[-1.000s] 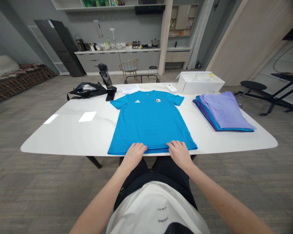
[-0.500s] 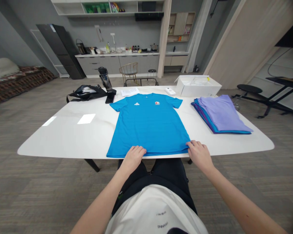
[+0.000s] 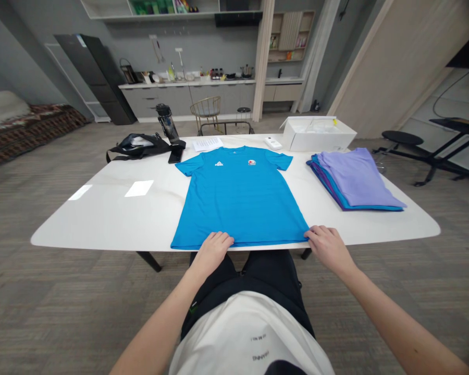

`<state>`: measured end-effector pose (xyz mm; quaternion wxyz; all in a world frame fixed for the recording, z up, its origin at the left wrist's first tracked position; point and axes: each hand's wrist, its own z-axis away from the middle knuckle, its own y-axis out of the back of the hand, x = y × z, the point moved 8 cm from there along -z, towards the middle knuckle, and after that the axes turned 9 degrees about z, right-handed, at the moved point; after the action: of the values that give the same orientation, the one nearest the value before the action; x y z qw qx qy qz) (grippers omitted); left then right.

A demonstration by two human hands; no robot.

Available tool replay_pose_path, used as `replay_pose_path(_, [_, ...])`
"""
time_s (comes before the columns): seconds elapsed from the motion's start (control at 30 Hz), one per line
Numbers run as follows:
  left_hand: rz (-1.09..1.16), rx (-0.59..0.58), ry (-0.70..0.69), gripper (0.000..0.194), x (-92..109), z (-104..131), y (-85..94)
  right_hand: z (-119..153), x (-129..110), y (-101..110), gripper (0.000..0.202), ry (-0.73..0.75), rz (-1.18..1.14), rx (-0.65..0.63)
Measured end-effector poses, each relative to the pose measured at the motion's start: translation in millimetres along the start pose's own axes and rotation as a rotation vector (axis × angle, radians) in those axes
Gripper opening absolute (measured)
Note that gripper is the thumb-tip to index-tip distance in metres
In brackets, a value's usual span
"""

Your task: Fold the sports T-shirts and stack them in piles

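Observation:
A blue T-shirt (image 3: 240,200) lies spread flat on the white table (image 3: 101,224), its collar at the far side and its hem along the near edge. Two small chest logos face up. My left hand (image 3: 214,249) is closed over the hem, left of its middle, the thumb hidden beneath. At the hem's right corner my right hand (image 3: 328,247) pinches the fabric between thumb and fingers. Right of the shirt sits a stack of folded clothes (image 3: 359,179), lavender on top, with blue and purple layers under it.
A white box (image 3: 316,139) stands at the back right, near a small white device (image 3: 272,143). Farther left lie a printed paper (image 3: 208,143), a phone (image 3: 175,154), a black bag (image 3: 136,148) and an upright dark bottle (image 3: 167,124).
My right hand has moved slightly to the right with the hem corner, and the hem's right part now lies straighter. My left hand has stayed at the same part of the hem.

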<state>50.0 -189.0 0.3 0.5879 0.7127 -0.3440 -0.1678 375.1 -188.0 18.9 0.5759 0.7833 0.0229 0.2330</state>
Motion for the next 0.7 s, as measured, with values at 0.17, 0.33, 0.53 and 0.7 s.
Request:
replay_pose_path(0.17, [0.021,-0.009,-0.001,0.02,1,3,0.2,5,5,1,0.017,-0.032,-0.027,0.028])
replay_pose_path(0.33, [0.098,0.036,0.12,0.022,-23,16,17.4,5,7,-1,0.013,-0.078,-0.075,0.008])
replay_pose_path(0.53, [0.041,-0.015,0.249,0.04,-56,42,32.0,-11,-5,5,0.027,-0.129,-0.061,0.001])
replay_pose_path(0.7, [0.01,-0.055,0.258,0.034,-72,52,38.4,-20,-22,0,0.025,-0.105,-0.127,-0.039])
